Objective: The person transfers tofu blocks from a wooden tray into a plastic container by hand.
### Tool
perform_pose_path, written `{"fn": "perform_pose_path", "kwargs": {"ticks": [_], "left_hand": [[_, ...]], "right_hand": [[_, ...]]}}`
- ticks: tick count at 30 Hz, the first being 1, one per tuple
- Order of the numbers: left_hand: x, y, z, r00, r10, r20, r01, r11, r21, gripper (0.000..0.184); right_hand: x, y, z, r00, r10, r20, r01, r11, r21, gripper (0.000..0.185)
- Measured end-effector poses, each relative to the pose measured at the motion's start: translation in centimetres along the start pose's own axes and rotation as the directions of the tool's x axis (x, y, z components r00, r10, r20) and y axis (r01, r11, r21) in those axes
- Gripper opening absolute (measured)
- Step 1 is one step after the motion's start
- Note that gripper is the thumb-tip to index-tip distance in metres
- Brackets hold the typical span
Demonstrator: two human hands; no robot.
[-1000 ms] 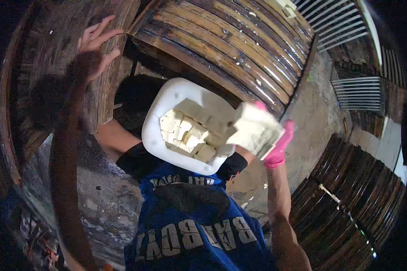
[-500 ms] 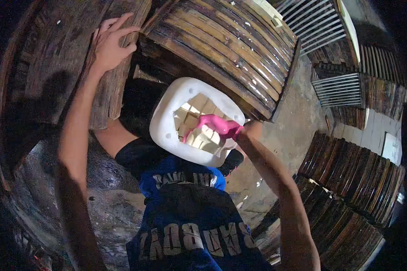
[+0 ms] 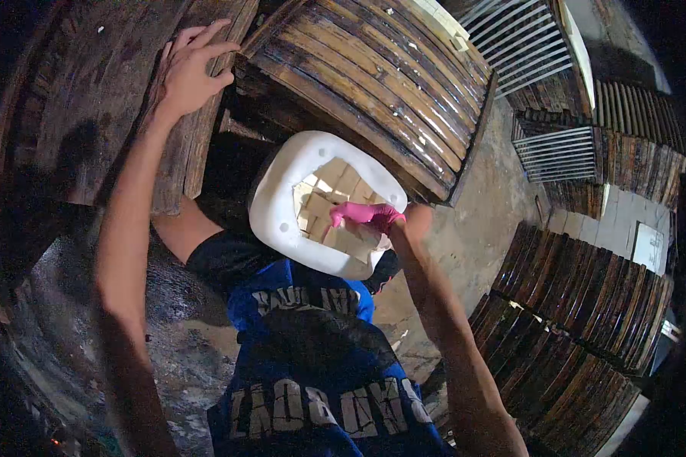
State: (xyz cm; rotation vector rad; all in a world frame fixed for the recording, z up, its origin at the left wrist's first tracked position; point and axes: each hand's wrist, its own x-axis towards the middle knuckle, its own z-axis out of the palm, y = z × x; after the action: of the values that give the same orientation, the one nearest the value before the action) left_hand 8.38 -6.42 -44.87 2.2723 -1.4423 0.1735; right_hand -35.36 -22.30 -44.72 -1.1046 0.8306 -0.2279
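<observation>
My left hand [image 3: 194,72] is bare and rests on the edge of a dark wooden board [image 3: 114,91], its thumb and fingers apart and holding nothing. A pink rubber glove covers my right hand [image 3: 362,215], which reaches through the cut opening of a white plastic jug [image 3: 274,213]. Its fingers bend downward and together; what they grip, if anything, is hidden. Inside the jug lie several cream-coloured blocks [image 3: 343,179]. The jug sits in front of my body, near my legs.
A wet slatted wooden panel [image 3: 366,76] with small white bits lies just beyond the jug. Metal-barred racks [image 3: 522,46] stand at the upper right. Stacks of dark wooden slats [image 3: 572,289] fill the right side. Concrete floor [image 3: 480,221] shows between them.
My right hand has shifted slightly left and deeper into the jug; the pale material under it shows less. My left hand stays on the board. The view has turned slightly.
</observation>
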Motion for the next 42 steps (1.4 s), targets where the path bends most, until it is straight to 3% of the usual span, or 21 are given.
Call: {"fn": "perform_pose_path", "kwargs": {"ticks": [2, 3, 4, 6, 7, 9, 11, 13, 15, 16, 18, 19, 21, 25, 27, 31, 32, 33, 35, 39, 42], "left_hand": [[0.0, -0.1, 0.0, 1.000, -0.009, 0.002, 0.009, 1.000, -0.012, 0.043], [0.1, 0.0, -0.1, 1.000, -0.007, 0.001, 0.007, 1.000, -0.010, 0.043], [0.1, 0.2, -0.1, 1.000, -0.022, 0.011, 0.022, 0.999, 0.026, 0.042], [-0.1, 0.1, 0.1, 0.999, -0.042, 0.021, 0.041, 0.997, 0.060, 0.042], [0.0, -0.2, 0.2, 1.000, -0.014, 0.011, 0.013, 1.000, 0.021, 0.046], [0.3, -0.3, 0.2, 1.000, 0.014, -0.009, -0.014, 1.000, -0.014, 0.050], [0.1, -0.2, 0.0, 1.000, 0.009, 0.014, -0.008, 0.999, -0.054, 0.050], [0.1, -0.3, 0.0, 1.000, 0.009, 0.001, -0.008, 0.998, -0.058, 0.050], [0.0, 0.0, -0.2, 1.000, 0.005, -0.006, -0.005, 0.998, -0.065, 0.050], [0.0, 0.1, -0.3, 1.000, -0.001, 0.010, 0.001, 1.000, -0.028, 0.050], [0.1, 0.1, -0.6, 1.000, -0.007, 0.025, 0.007, 1.000, 0.013, 0.050], [0.2, 0.1, -0.7, 1.000, -0.008, 0.023, 0.008, 1.000, 0.000, 0.048], [0.2, 0.3, -0.5, 1.000, -0.002, 0.024, 0.002, 1.000, -0.016, 0.045], [0.0, -0.3, 0.0, 1.000, 0.014, 0.004, -0.014, 1.000, 0.002, 0.050], [0.2, -0.2, 0.0, 0.999, 0.034, -0.011, -0.034, 0.999, -0.008, 0.049], [0.1, -0.1, -0.1, 1.000, 0.024, 0.002, -0.024, 0.999, -0.039, 0.048], [0.1, -0.1, -0.1, 1.000, 0.025, -0.004, -0.025, 0.997, -0.077, 0.048], [0.0, -0.1, -0.1, 1.000, 0.022, -0.002, -0.022, 0.997, -0.076, 0.048], [0.1, 0.1, 0.0, 1.000, 0.000, 0.006, 0.000, 1.000, 0.021, 0.047], [-0.1, -0.1, -0.1, 1.000, -0.003, 0.005, 0.003, 0.999, -0.044, 0.048], [0.3, -0.3, 0.2, 1.000, 0.027, -0.010, -0.026, 0.999, 0.034, 0.049]], "right_hand": [[1.2, 0.4, 0.8, 0.977, 0.194, 0.085, -0.156, 0.932, -0.328, 0.072], [2.0, 0.9, 1.6, 0.950, 0.298, 0.090, -0.198, 0.802, -0.563, 0.074], [2.8, 1.6, 2.5, 0.917, 0.397, 0.048, -0.190, 0.539, -0.820, 0.075], [3.6, 2.1, 4.8, 0.881, 0.465, -0.088, -0.107, 0.015, -0.994, 0.079], [3.3, 2.0, 5.6, 0.913, 0.393, -0.111, -0.103, -0.040, -0.994, 0.081], [2.5, 2.4, 5.7, 0.959, 0.268, -0.096, -0.089, -0.037, -0.995, 0.084], [2.3, 4.5, 4.7, 0.999, 0.021, -0.033, -0.031, -0.087, -0.996, 0.082], [1.8, 4.8, 4.2, 0.999, -0.011, 0.044, 0.043, -0.073, -0.996, 0.072], [0.8, 3.8, 5.0, 0.991, -0.133, 0.006, 0.012, 0.044, -0.999, 0.039], [0.3, 3.9, 4.7, 0.992, -0.128, 0.007, 0.013, 0.046, -0.999, 0.039], [-0.2, 4.0, 3.6, 0.942, -0.297, 0.153, 0.193, 0.112, -0.975, 0.025], [-0.1, 4.3, 2.8, 0.943, -0.297, 0.152, 0.193, 0.113, -0.975, 0.025], [-0.1, 4.6, 1.6, 0.936, -0.093, 0.340, 0.348, 0.092, -0.933, 0.016], [0.0, 4.3, 1.2, 0.891, -0.071, 0.448, 0.451, 0.051, -0.891, 0.026], [-0.2, 4.5, 1.6, 0.891, -0.160, 0.426, 0.405, -0.144, -0.903, 0.029], [0.1, 4.1, 0.8, 0.866, -0.246, 0.434, 0.457, 0.038, -0.889, 0.027], [0.8, 3.0, 1.2, 0.940, -0.008, 0.342, 0.339, 0.153, -0.928, 0.026], [1.1, 2.4, 1.4, 0.938, 0.243, 0.246, 0.190, 0.231, -0.954, 0.025], [1.0, 3.5, 1.0, 0.942, 0.198, 0.271, 0.246, 0.143, -0.959, 0.024], [0.1, 2.1, 2.4, 0.907, 0.187, 0.378, 0.393, -0.050, -0.918, 0.023], [0.8, 5.4, 0.3, 0.922, -0.018, 0.387, 0.386, -0.042, -0.922, 0.028]]}}
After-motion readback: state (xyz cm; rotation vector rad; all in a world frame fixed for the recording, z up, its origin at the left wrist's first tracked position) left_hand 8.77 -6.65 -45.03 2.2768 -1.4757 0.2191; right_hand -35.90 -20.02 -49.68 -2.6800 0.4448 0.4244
